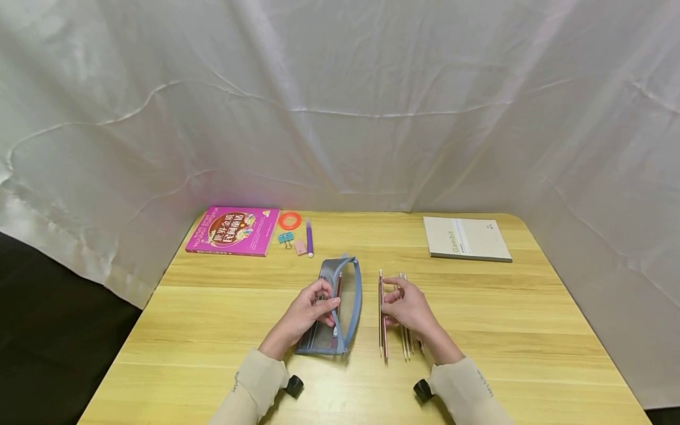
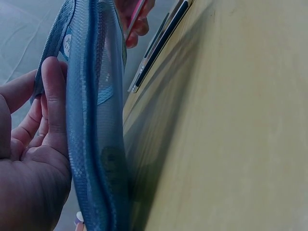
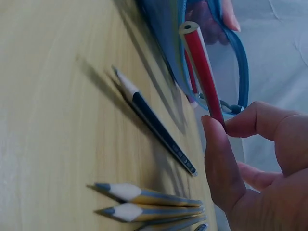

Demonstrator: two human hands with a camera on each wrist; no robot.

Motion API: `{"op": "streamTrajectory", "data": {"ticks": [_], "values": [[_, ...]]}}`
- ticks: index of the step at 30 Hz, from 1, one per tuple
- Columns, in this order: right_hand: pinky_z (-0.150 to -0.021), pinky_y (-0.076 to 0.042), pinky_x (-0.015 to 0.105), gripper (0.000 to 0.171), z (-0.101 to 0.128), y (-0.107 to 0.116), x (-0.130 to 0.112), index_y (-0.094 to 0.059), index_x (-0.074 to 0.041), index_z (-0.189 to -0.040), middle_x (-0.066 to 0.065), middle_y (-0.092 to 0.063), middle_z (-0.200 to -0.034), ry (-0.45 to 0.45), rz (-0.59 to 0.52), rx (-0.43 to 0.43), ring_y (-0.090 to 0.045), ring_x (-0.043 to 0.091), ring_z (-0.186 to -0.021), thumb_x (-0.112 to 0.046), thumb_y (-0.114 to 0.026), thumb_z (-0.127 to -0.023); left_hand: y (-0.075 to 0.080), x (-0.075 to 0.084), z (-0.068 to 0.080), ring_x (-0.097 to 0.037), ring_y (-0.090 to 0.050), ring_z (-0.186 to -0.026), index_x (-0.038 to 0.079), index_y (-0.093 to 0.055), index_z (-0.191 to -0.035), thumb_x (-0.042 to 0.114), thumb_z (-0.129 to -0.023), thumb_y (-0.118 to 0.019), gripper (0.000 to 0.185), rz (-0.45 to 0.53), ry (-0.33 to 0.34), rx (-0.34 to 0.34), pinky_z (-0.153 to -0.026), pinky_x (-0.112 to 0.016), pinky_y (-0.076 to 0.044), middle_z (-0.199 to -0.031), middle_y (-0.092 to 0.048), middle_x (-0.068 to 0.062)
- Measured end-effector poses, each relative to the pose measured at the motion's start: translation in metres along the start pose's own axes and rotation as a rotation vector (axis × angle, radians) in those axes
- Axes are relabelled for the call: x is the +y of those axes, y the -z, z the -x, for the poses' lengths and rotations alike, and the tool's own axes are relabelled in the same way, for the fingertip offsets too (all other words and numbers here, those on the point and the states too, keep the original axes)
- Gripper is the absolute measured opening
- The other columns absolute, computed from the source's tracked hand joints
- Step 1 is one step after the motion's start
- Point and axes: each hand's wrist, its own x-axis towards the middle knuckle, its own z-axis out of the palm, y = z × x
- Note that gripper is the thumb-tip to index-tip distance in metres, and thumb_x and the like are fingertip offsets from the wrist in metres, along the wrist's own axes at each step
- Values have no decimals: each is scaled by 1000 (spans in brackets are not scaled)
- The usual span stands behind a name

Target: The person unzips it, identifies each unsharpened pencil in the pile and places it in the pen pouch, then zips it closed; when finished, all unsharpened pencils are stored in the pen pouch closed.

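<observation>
Pencil case (image 1: 357, 304) and red pencil (image 1: 385, 339), one per hand.
Head view: left hand (image 1: 307, 310) grips the pencil case's edge; right hand (image 1: 408, 307) pinches the red pencil, near the case's open side. Left wrist view: thumb and fingers clasp the mesh edge. Right wrist view: thumb and finger grasp the red pencil; a dark pencil (image 3: 156, 127) and yellow-striped pencils (image 3: 166, 211) lie on the table (image 3: 48, 144).

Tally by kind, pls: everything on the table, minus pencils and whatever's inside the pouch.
Pouch: 1
Book: 1
Notebook: 1
Orange ring: 1
Clip: 1
Eraser: 1
Purple pen: 1
Total: 7
</observation>
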Motion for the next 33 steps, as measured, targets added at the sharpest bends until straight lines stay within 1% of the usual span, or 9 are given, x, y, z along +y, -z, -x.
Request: {"op": "streamTrajectory", "data": {"ticks": [4,9,14,20,24,27,31,33], "values": [[-62,-66,40,74,-1,0,-2,-51,-10,-149,17,-62,-104,14,-60,-18,-67,21,-63,15,-67,-81,0,0,0,-14,-68,-64,4,-49,-109,18,-104,-65,22,-5,3,3,-65,-30,-64,-99,-51,-2],[-67,-67,42,75,-2,-4,-6,-46,-9,-153,19,-61,-106,56,-113,-22,-68,20,-66,15,-64,-84,-1,0,0,-14,-68,-65,4,-49,-110,18,-104,-65,22,-5,3,2,-65,-30,-63,-100,-51,-2],[-69,-67,43,79,-1,-9,-12,-43,-13,-155,17,-60,-105,81,-182,-4,-67,19,-69,16,-62,-84,-1,0,1,-14,-68,-65,3,-49,-110,18,-104,-65,23,-4,2,0,-65,-30,-63,-101,-50,-2],[-69,-67,40,84,-2,-17,-17,-35,-14,-158,15,-57,-101,120,-265,36,-66,17,-72,17,-61,-85,-1,0,1,-14,-67,-64,3,-48,-109,18,-103,-66,23,-4,0,0,-65,-30,-63,-100,-51,-2],[-70,-67,38,84,-4,-23,-19,-32,-14,-158,13,-56,-99,141,-296,59,-65,15,-74,17,-62,-86,-1,0,1,-14,-67,-64,3,-49,-109,17,-103,-65,23,-1,-2,2,-64,-30,-63,-96,-52,-2],[-72,-67,41,83,-5,-28,-19,-33,-13,-158,14,-55,-101,150,-309,69,-64,14,-74,17,-62,-86,-2,0,0,-14,-68,-63,4,-49,-109,17,-103,-65,22,2,-4,0,-64,-30,-63,-93,-53,-2],[-72,-67,44,84,-3,-34,-20,-31,-11,-158,16,-55,-102,160,-307,50,-64,15,-74,18,-63,-86,-2,0,0,-14,-68,-63,4,-48,-108,17,-103,-65,22,7,-6,-2,-64,-30,-63,-91,-54,-2],[-70,-67,42,85,-3,-37,-21,-30,-11,-158,16,-55,-102,158,-299,35,-65,15,-74,19,-62,-85,-2,-1,-1,-13,-68,-63,4,-48,-108,16,-103,-65,21,10,-7,-1,-64,-29,-63,-92,-53,-2]]}}
